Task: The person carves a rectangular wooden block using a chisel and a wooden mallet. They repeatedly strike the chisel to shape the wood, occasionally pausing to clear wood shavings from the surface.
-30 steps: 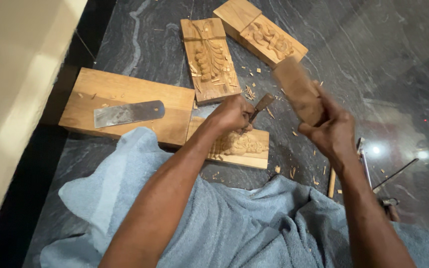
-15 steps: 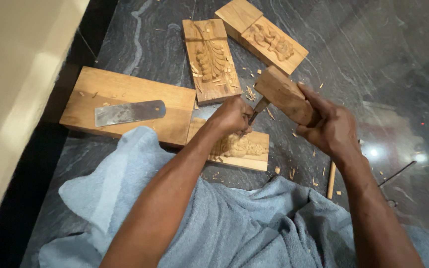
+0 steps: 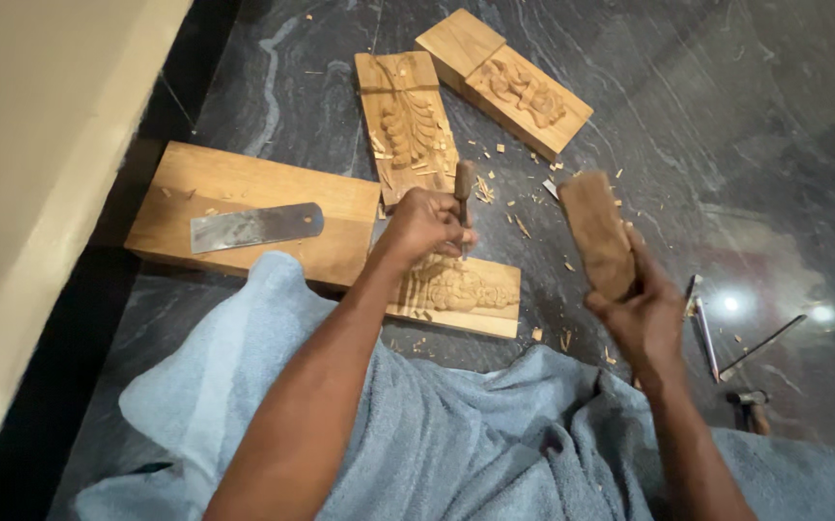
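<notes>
- Left hand (image 3: pixel 424 224) closed around a chisel (image 3: pixel 462 196), wooden handle sticking up above the fist, blade down on the carved panel (image 3: pixel 461 294) just beneath.
- Right hand (image 3: pixel 641 314) gripping a wooden mallet block (image 3: pixel 595 232) by its lower end, held upright above the floor, off to the right of the chisel and apart from it.
- Carved panel lying flat on the dark stone floor (image 3: pixel 726 145), near edge touching the blue cloth (image 3: pixel 456 444).
- Plain board (image 3: pixel 244 183) to the left, with a flat metal blade (image 3: pixel 255 227) on top.
- Two more carved pieces (image 3: pixel 406 125) (image 3: pixel 504 79) further away, wood chips (image 3: pixel 519 227) scattered between.
- Thin metal tools (image 3: pixel 705 328) on the floor beside the right hand.
</notes>
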